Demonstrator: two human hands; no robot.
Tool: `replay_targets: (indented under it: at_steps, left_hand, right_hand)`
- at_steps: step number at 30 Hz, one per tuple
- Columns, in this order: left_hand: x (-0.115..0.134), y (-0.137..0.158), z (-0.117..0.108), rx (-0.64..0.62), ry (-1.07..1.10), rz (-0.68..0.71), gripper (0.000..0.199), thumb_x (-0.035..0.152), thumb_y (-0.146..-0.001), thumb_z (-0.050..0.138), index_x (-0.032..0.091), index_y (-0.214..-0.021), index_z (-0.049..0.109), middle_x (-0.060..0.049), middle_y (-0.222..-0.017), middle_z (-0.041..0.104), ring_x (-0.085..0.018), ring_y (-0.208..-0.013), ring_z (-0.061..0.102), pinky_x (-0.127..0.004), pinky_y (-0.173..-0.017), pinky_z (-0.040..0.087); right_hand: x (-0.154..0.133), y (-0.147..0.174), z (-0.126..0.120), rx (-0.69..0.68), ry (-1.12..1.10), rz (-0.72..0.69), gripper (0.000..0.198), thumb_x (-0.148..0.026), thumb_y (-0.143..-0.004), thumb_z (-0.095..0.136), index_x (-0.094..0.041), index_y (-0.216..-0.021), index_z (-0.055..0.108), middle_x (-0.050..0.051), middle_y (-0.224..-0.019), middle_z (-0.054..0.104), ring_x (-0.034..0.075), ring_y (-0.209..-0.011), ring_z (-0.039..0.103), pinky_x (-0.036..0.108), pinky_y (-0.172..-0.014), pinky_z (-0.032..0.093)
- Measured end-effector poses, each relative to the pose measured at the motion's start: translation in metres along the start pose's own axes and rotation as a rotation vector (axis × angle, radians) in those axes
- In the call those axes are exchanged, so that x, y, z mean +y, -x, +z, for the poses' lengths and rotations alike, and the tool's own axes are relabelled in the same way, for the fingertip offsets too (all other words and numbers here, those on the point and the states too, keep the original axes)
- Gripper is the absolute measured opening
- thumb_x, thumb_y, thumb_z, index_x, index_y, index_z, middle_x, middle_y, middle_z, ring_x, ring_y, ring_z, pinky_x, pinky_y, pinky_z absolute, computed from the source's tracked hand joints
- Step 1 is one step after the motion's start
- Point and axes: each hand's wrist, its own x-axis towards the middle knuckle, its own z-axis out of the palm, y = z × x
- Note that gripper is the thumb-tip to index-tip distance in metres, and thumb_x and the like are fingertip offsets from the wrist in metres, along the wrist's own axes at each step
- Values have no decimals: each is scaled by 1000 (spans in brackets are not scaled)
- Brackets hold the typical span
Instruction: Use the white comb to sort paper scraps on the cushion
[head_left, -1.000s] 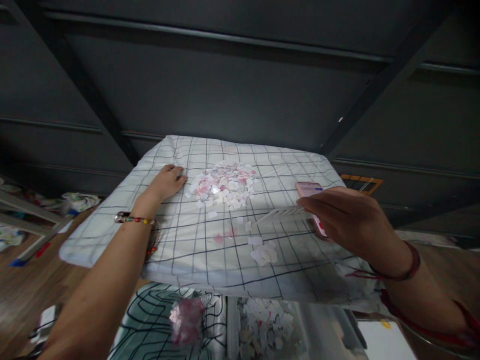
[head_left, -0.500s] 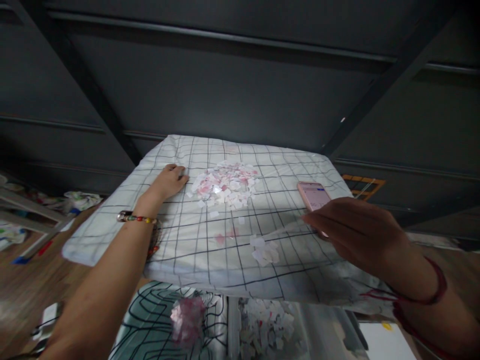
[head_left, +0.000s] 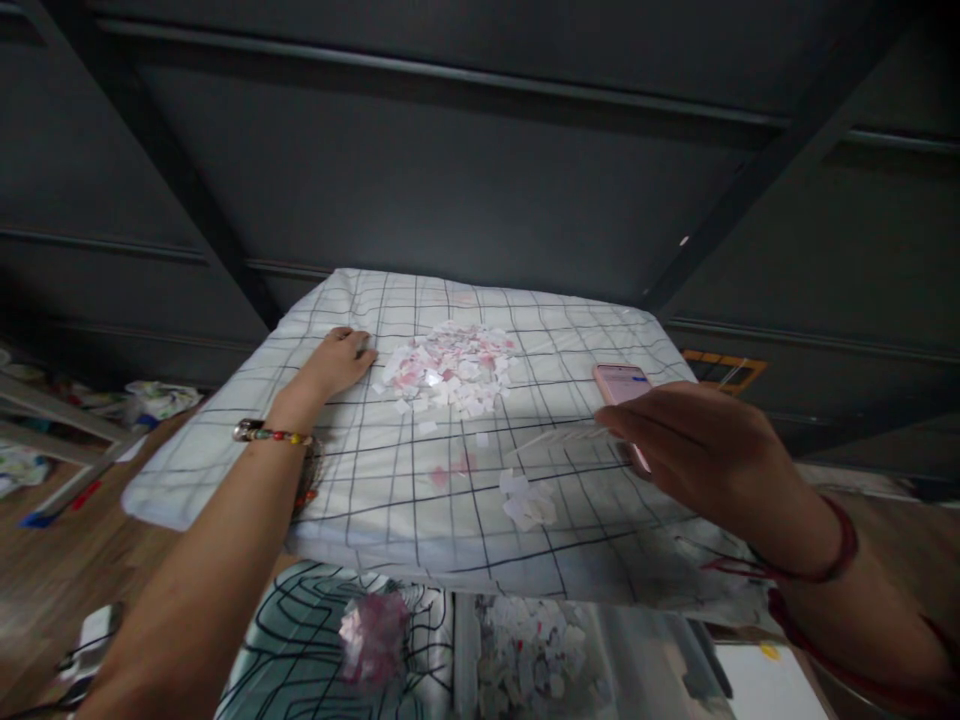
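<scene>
One thin pale strip (head_left: 559, 436), blurry, pokes out leftward from the right hand (head_left: 697, 440), grip pinched on it, its far end over the worktop (head_left: 570, 335) near a small heap of white bits (head_left: 527, 505). Bigger pile of white and pink bits (head_left: 450, 370) lies farther back, left hand (head_left: 339, 362) resting just left of it, grip loose, fingers slightly apart; pink phone (head_left: 617, 382) partly hidden behind right hand, clear tub (head_left: 637, 650) below near edge

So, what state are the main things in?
White black-checked fabric cover: spread, wrinkled
Left hand: resting on it
Right hand: holding a thin, pale strip, blurred
Pink rectangular phone: screen lit, partly hidden
White-and-pink flat scraps: heaped
Translucent plastic box: holding pale scraps
</scene>
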Motion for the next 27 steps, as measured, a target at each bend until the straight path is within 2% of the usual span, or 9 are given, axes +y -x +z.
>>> replay_targets:
  at_steps: [5, 10, 13, 19, 23, 27]
  left_hand:
    - [3, 2, -2, -10, 0, -17, 54, 36, -93, 41, 8, -133, 64, -16, -135, 67, -31, -142, 50, -43, -124, 38]
    - [1, 2, -1, -10, 1, -4, 53, 33, -92, 42, 9, -134, 64, -16, -135, 69, -32, -142, 51, -45, -123, 39]
    - [0, 1, -1, -29, -9, -5, 55, 36, -93, 40, 8, -135, 63, -17, -138, 66, -31, -143, 49, -43, -124, 37]
    - [0, 2, -2, -21, 9, -3, 53, 39, -95, 40, 10, -132, 63, -16, -136, 67, -28, -141, 51, -41, -123, 39]
    - [0, 2, -2, -37, -14, -1, 54, 37, -95, 40, 7, -135, 62, -17, -137, 67, -29, -143, 50, -40, -124, 37]
    - [-1, 1, 0, -27, -27, 4, 50, 34, -95, 42, 12, -135, 63, -12, -137, 68, -29, -144, 50, -41, -124, 38]
  right_hand:
    - [-6, -17, 5, 55, -74, -41, 33, 7, -91, 51, -20, -99, 68, -1, -77, 75, 14, -67, 66, 30, -65, 58]
    - [-3, -15, 5, 71, -34, -2, 26, 4, -93, 56, -18, -105, 64, 2, -83, 77, 17, -70, 70, 33, -69, 60]
    - [-5, -16, 8, 65, -8, -10, 26, 4, -94, 53, -18, -103, 63, 2, -80, 77, 17, -67, 68, 33, -66, 59]
    - [-16, -31, 11, 106, -104, -52, 28, 3, -97, 47, -19, -100, 64, -2, -74, 75, 13, -63, 65, 28, -62, 57]
    - [-9, -27, 14, 102, -47, 3, 23, -2, -97, 55, -20, -100, 69, 1, -82, 78, 15, -68, 69, 31, -66, 60]
    - [1, -17, 22, 71, -6, 39, 24, -5, -97, 54, -20, -96, 72, 2, -80, 77, 14, -63, 66, 29, -58, 54]
